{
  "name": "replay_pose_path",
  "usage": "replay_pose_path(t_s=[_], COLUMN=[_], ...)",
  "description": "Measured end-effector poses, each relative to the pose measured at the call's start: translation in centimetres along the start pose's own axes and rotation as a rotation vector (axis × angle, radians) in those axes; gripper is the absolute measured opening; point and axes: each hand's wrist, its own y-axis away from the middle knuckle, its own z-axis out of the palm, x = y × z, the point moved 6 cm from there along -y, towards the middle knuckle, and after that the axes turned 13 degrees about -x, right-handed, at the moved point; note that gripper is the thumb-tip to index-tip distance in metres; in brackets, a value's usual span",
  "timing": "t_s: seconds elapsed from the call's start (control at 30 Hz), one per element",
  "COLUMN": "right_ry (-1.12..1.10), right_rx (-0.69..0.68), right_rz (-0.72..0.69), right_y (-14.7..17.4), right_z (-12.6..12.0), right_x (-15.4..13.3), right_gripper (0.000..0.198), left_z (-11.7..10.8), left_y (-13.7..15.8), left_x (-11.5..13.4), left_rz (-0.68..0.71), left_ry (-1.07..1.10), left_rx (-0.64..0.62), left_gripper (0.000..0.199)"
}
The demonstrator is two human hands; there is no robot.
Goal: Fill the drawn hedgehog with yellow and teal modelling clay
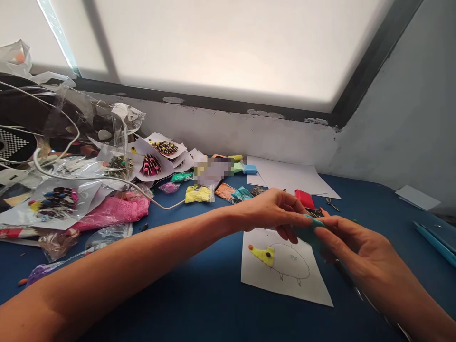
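Note:
A soft teal piece of modelling clay (310, 233) hangs between my two hands above the table. My left hand (272, 209) pinches its left side, and the fingers of my right hand (359, 242) close on its right side. Below lies a white sheet (258, 278) with a pencilled hedgehog outline. Yellow clay (262, 257) fills the hedgehog's head, with a dark eye and an orange nose tip. Small teal smears mark the body, which is otherwise bare paper. My hands partly cover the sheet's upper right edge.
Clay packets, including a yellow one (198, 194) and a red one (304, 199), lie behind my hands. Blank paper (288, 175) rests by the wall. Finished hedgehog pictures (150, 164), plastic bags and a white cable (107, 178) crowd the left. A blue folder (436, 244) sits right.

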Motion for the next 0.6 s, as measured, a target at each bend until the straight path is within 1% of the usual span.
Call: replay_pose_path(t_s=[0.07,0.2,0.3,0.43,0.5,0.6], right_ry=[-0.014,0.012,0.068,0.087,0.091,0.118], right_rx=[-0.004,0.002,-0.003,0.008,0.027,0.03], right_rz=[0.024,0.001,-0.009,-0.007,-0.016,-0.029], right_y=[0.11,0.34,0.29,0.1,0.08,0.11], right_z=[0.14,0.17,0.17,0.03,-0.12,-0.16], right_x=[0.13,-0.1,-0.23,-0.05,0.09,0.26], right_gripper=[0.031,0.031,0.034,0.038,0.038,0.037], left_z=[0.08,-0.07,-0.16,-0.29,-0.12,0.19], left_y=[0.02,0.17,0.18,0.16,0.11,0.0], left_x=[0.0,0.01,-0.22,-0.29,-0.35,-0.63], left_rz=[-0.013,-0.041,-0.077,-0.087,-0.087,-0.086], left_ry=[-0.017,-0.064,-0.068,-0.095,-0.107,-0.102], left_rx=[-0.011,0.014,0.002,-0.007,-0.03,-0.054], left_gripper=[0.033,0.023,0.021,0.029,0.029,0.022])
